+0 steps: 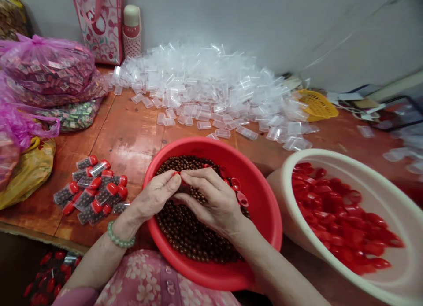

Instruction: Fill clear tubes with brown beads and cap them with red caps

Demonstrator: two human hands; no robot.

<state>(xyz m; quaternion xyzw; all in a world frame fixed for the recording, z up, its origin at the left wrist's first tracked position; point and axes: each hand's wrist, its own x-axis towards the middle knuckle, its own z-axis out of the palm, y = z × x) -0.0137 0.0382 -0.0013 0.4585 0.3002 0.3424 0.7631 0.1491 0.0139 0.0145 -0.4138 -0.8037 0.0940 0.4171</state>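
Observation:
Both hands meet over a red basin (264, 204) that holds many brown beads (191, 235) and a few red caps (242, 198). My left hand (157, 193), with a green bead bracelet above its wrist, pinches a small red piece at its fingertips. Touching the same piece, my right hand (211, 198) has its thumb and fingers curved together; whatever lies between them is mostly hidden. Left of the basin lies a pile of clear bead-filled containers (87, 200) with red caps. A white tub (291, 218) on the right holds many red caps.
Clear empty containers (211, 90) are heaped along the wall. Pink bags (49, 72) and a yellow bag (31, 174) stand at the left. Behind are a patterned bag (102, 28), a bottle (131, 33) and a yellow basket (317, 104).

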